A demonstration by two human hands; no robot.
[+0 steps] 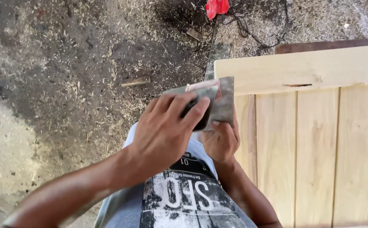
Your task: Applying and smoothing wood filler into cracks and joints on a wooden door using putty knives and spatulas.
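our left hand (162,135) was curled over a dark block (197,115), fingers (192,110) pressed together on it against a thin grey metal blade (217,101). our right hand (221,141) held the blade from beneath, thumb on its lower edge, fingers clamped on it behind. blade and block sat raised in front of our chest, just beside the corner of a pale wooden panel (315,139) of upright boards under a top rail. sawdust covered the floor (65,76). a small wood offcut (135,81) lay there, and a red tool (217,7) with a dark cord lay farther off.
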